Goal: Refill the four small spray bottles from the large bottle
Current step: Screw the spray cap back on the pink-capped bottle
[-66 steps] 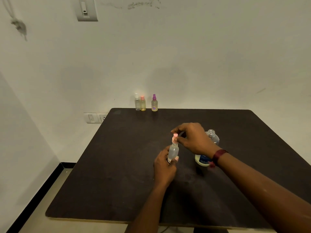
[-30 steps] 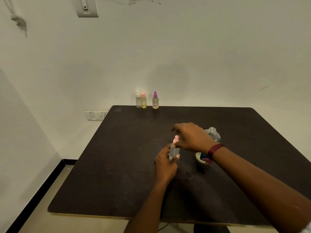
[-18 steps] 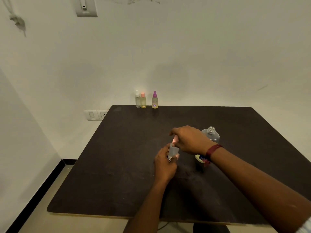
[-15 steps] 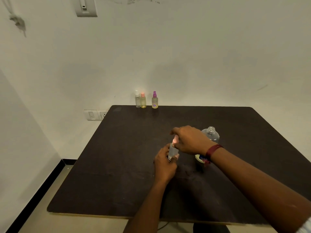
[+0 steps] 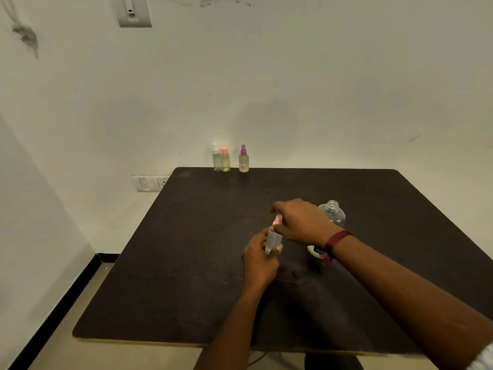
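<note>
A small clear spray bottle [image 5: 273, 238] with a pink spray top stands on the dark table [image 5: 186, 263] near its middle. My left hand [image 5: 260, 259] grips its body from the near side. My right hand [image 5: 301, 221] covers the pink top, fingers curled round it. The large clear bottle [image 5: 333, 213] stands uncapped just behind my right wrist, its blue-and-white label partly hidden. Three more small spray bottles stand at the table's far edge: a clear one [image 5: 216, 161], an orange-capped one [image 5: 225, 163] and a purple-capped one [image 5: 243, 162].
The table stands against a white wall with a socket plate [image 5: 150, 182] at left. A switch box [image 5: 133, 12] hangs high on the wall. Floor with a black skirting shows at the lower left.
The small bottle has come down from slightly raised to standing on the table. My right hand has lowered over the pink top. The view has tilted slightly.
</note>
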